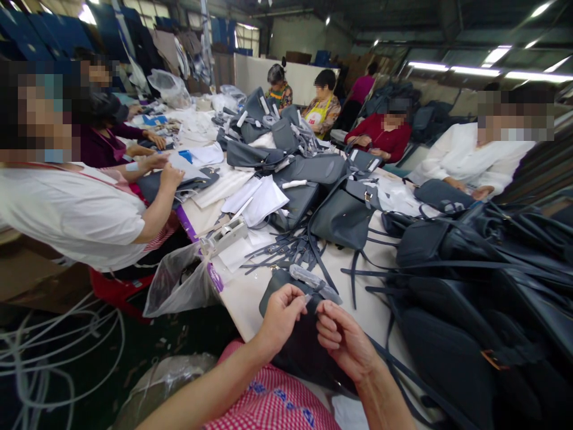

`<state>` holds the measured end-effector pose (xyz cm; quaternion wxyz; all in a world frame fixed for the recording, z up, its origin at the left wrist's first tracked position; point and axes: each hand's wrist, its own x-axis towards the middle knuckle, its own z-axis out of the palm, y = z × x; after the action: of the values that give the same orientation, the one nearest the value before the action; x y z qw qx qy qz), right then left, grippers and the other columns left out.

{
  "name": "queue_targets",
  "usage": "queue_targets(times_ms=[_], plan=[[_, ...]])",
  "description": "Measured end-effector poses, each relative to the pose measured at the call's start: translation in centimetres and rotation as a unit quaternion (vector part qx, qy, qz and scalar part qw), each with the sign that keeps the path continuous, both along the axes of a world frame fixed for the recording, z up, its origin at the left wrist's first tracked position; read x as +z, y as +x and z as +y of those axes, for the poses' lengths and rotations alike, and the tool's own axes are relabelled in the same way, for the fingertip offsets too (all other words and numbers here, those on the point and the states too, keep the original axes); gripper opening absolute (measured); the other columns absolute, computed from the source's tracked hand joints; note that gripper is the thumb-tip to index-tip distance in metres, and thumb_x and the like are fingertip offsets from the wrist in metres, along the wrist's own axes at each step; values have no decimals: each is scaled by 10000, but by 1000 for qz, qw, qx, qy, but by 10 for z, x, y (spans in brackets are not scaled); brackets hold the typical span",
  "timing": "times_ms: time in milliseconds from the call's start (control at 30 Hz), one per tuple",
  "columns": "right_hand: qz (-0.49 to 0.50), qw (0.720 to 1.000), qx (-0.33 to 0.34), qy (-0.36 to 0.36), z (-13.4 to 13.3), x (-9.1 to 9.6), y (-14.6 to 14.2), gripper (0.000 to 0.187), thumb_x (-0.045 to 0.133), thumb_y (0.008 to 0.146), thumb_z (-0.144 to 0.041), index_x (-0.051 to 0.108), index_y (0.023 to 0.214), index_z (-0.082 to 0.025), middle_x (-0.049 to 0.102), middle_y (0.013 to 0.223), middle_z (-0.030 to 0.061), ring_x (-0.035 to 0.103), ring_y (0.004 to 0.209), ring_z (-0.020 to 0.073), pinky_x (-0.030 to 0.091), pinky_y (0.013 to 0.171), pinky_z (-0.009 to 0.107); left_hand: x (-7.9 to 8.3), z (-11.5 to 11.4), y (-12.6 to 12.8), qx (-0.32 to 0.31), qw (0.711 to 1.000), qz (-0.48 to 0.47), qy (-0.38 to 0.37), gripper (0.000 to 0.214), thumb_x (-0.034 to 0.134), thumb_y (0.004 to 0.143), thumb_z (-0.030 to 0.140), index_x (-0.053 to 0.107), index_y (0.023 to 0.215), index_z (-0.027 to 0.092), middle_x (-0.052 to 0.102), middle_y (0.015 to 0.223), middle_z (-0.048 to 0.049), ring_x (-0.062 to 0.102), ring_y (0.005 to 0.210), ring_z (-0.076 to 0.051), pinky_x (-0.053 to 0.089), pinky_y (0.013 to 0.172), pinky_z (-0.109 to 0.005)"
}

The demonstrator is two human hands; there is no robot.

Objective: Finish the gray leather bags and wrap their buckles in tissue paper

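A dark bag (pixel 298 352) is held low at the near edge of the worktop (pixel 244 301), directly in front of the red-and-white checked apron (pixel 273 397). Over its upper part, a small translucent piece (pixel 308 298) is pinched between the thumb and forefinger of the left hand (pixel 282 313). The right hand (pixel 342 340) is held just beside it, with the fingers curled and the thumb and forefinger brought close together; whether anything is gripped there cannot be told. Just beyond the fingertips, a strip in clear wrapping (pixel 316 282) is seen lying across the top of the bag.

Farther in, loose dark straps (pixel 286 248) are spread on the worktop, and a buckled bag (pixel 342 218) is set near them. To the left, a white dispenser (pixel 227 236) is placed near the edge, with a clear plastic sack (pixel 179 280) hung below. White sheets (pixel 257 200) are laid beyond it. The right side is filled by a heap of dark bags (pixel 443 346). Grey sheet material is handled at the left by a co-worker in a white T-shirt (pixel 80 209).
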<state>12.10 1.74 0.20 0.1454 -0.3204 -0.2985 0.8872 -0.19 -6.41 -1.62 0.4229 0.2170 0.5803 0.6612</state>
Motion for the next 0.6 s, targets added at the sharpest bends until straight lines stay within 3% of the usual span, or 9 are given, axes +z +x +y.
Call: queue_targets(times_ms=[267, 400, 600], plan=[[65, 994, 49, -78, 2, 2, 1, 204, 766, 740, -279, 676, 855, -136, 218, 462, -143, 79, 388, 5, 128, 343, 102, -3, 0, 2, -7, 999, 39, 6, 103, 546, 792, 274, 558, 764, 175, 559, 640, 23, 471, 544, -97, 385, 545, -224], [83, 991, 58, -83, 1, 1, 0, 248, 744, 766, -288, 670, 967, -162, 215, 468, -145, 86, 375, 11, 126, 340, 97, -2, -3, 3, -27, 999, 11, 34, 76, 568, 766, 243, 578, 803, 177, 568, 713, 10, 498, 619, -110, 412, 606, -230], [95, 990, 54, -88, 0, 4, -1, 300, 753, 755, -275, 676, 1027, -176, 234, 457, -145, 95, 372, 11, 136, 338, 89, 2, -8, 4, -25, 996, 51, 68, 128, 596, 698, 175, 559, 821, 179, 571, 783, 2, 531, 778, -150, 426, 747, -254]])
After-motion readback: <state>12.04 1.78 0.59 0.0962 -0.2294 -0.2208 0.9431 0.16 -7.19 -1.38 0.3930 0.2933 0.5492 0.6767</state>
